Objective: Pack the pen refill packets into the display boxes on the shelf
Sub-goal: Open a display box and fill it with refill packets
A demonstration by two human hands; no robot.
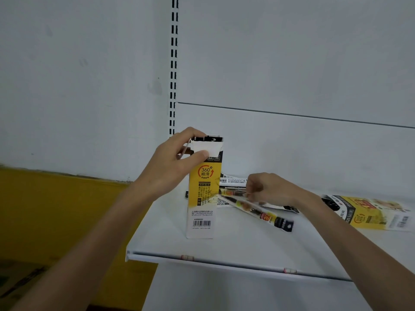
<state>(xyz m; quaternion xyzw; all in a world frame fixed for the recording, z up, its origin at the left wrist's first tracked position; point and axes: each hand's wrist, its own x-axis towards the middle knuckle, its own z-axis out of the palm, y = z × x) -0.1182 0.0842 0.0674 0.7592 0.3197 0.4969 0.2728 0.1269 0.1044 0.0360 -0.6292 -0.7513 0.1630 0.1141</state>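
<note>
Head view: my left hand point(177, 160) grips the top of the upright box point(203, 198), thumb pressed on its white flap, fingers curled round the back. The box stands on the shelf point(247, 245), near the front edge. My right hand point(269, 189) is just beside it, fingers curled narrow and pinching a packet point(268, 216) close to one end. The packet slants off the pile point(233, 184) behind the box. Its free end is blurred, so I can't tell if it's clear of the shelf. A second box point(370, 213) lies flat, well to the right.

Risks, as I judge them: the box is tall and narrow, so a packet fed in crooked could snag the flap and tip it forward. Held at one end, the thin packet may sag and miss the mouth. Lifting it carelessly could also drag the others out of the pile.
</note>
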